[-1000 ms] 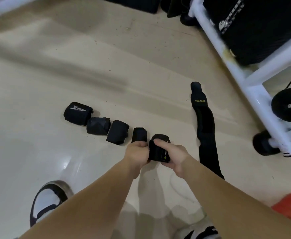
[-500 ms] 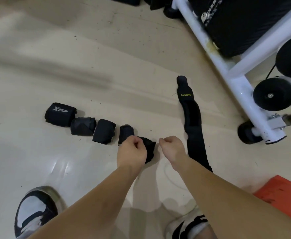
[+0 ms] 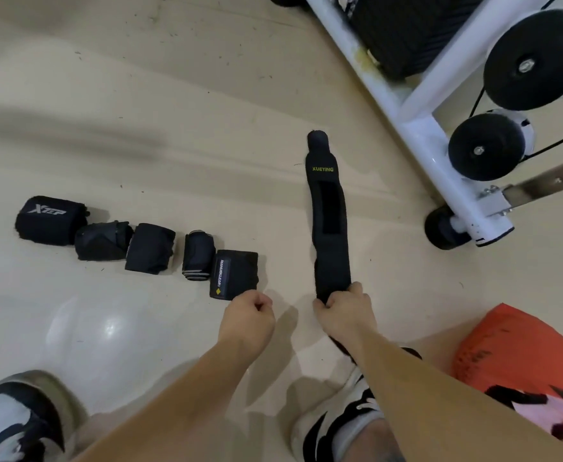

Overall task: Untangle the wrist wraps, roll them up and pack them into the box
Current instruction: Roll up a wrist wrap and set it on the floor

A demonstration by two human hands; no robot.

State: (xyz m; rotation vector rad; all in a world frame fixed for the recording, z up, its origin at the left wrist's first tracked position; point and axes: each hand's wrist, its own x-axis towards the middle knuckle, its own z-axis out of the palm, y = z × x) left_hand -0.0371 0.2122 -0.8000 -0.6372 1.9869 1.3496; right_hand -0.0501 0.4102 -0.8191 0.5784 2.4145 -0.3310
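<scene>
Several rolled black wrist wraps lie in a row on the beige floor, from the Xtep roll at the left to the newest roll with a yellow diamond label at the right. A long unrolled black wrap marked XUEYING lies stretched away from me. My right hand pinches its near end. My left hand is a loose fist just below the newest roll, touching nothing. An orange box sits at the right edge.
A white metal frame with black rollers and a caster stands at the upper right, close to the long wrap. My two black-and-white shoes are at the bottom of the view.
My left hand let go of the fifth roll, which now lies in the row. My right hand moved right and took hold of the near end of the long wrap.
</scene>
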